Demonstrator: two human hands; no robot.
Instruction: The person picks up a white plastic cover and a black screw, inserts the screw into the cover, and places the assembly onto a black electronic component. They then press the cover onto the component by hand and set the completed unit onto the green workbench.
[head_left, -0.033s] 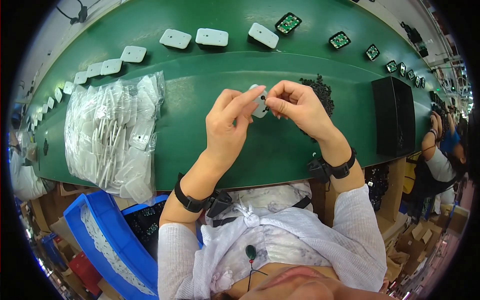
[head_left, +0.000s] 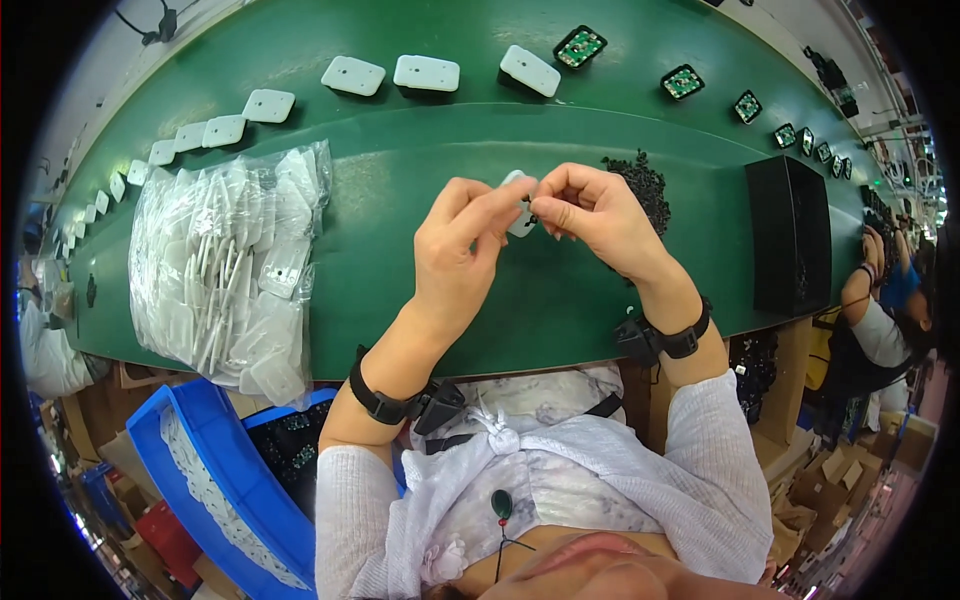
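In front of me, above the green table, my left hand (head_left: 460, 235) is closed on a small white plastic cover (head_left: 519, 225). Its fingers hide much of the cover. My right hand (head_left: 597, 212) pinches a small black part (head_left: 528, 207) against the cover's right side; the part's exact shape is too small to make out. Just beyond my right hand lies a heap of small black parts (head_left: 645, 188), partly hidden by that hand.
A clear bag of white covers (head_left: 215, 270) lies left. White-topped cases (head_left: 427, 74) and black cases with green circuit boards (head_left: 682, 82) line the far side. A black box (head_left: 788, 235) stands right; a blue bin (head_left: 215, 470) sits lower left. Another person (head_left: 885, 300) works far right.
My left fingers have shifted slightly, and a little less of the white cover shows between my hands. Both hands keep their hold.
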